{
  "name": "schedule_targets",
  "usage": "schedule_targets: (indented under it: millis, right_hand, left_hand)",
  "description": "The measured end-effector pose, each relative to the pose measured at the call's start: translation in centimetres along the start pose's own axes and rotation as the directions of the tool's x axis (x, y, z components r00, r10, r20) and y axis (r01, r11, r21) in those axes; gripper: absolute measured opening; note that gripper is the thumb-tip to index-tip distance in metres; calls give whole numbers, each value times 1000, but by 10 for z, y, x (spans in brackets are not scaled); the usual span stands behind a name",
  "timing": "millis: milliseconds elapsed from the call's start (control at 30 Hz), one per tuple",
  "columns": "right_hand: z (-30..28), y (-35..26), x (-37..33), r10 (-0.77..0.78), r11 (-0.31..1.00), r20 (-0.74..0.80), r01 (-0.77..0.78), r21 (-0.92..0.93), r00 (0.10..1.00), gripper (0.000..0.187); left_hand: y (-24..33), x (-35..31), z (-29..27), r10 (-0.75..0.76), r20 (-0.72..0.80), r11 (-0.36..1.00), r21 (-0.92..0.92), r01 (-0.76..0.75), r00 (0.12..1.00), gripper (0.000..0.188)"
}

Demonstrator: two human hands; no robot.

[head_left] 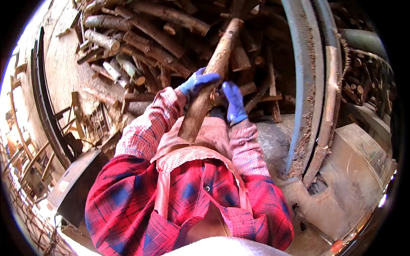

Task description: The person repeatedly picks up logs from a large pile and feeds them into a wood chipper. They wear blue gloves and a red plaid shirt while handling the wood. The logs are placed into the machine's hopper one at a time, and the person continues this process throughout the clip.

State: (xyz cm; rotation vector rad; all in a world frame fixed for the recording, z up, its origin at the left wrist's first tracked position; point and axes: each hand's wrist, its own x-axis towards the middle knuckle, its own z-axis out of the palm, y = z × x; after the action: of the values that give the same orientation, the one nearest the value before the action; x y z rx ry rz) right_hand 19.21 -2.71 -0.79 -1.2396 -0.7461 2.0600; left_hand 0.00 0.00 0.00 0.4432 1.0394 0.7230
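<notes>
The left hand (199, 82), covered in blue rubber-like material, wraps around a straight, cylindrical log (206, 94) with rough brown bark; this log is at twelve o'clock, slanting from one toward seven. The right hand (234, 104), covered alike, is just beside it, on its four o'clock side; how far its fingers curl, I cannot tell. At eleven o'clock lies a heap of round-ended logs (156, 55); at two, a long blue metal rail (301, 42).

Gloves (234, 104): here's vivid blue-violet, both alike!
Log (218, 59): brown, flecked with paler tan
Shirt (124, 192): bold red-and-navy plaid
Sleeve covers (143, 128): red-and-white check
Apron straps (163, 192): pink, finely striped
Metal rail (301, 81): now dusty blue-grey
</notes>
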Motion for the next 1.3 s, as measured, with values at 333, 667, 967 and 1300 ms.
schedule_targets:
  millis: [333,667,967,1300]
  right_hand:
    - [22,-2,-27,-261,965,-170,261,-19,950,66]
    - [-131,-379,22,-945,285,8,836,-469,326,62]
    - [-310,-344,79,-778,-212,-168,-506,-836,605,92]
    - [-325,-329,36,-778,-271,-173,-570,-776,604,86]
  left_hand:
    - [36,34,78,483,-400,867,347,-359,779,95]
    - [206,44,265,850,385,204,386,-900,358,70]
    - [51,75,113,363,-85,766,594,-245,928,70]
    - [-55,2,-25,145,-427,932,361,21,893,70]
